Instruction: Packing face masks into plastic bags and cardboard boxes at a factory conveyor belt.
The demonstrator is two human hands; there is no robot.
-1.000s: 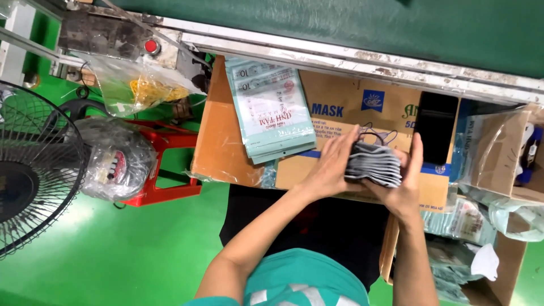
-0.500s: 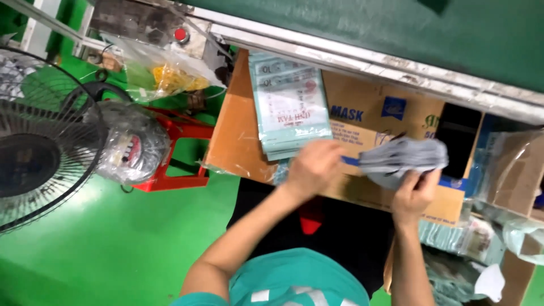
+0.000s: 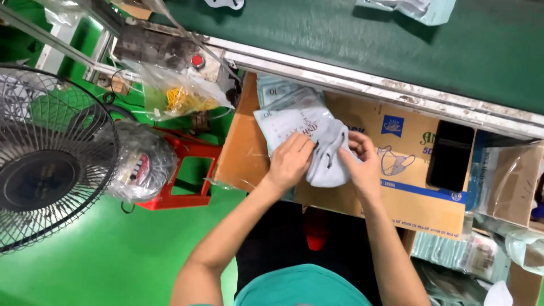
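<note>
My left hand [image 3: 290, 161] pinches the plastic pouch [image 3: 289, 126] open on the cardboard box [image 3: 396, 170]; my right hand [image 3: 361, 164] grips the grey masks [image 3: 328, 158] at its mouth. They could snag and bunch.

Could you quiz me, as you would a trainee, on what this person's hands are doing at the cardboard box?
1. True or false: both hands, the left hand and the right hand, are on the grey stack of masks.
2. Which lies under the left hand? A) a clear printed pouch B) the black phone C) the fan
3. What surface does the work rest on?

Key:
1. True; the two hands grip the stack from either side.
2. A; the stack's end meets the pouch's mouth.
3. A flat cardboard box, beside the green belt.
</note>
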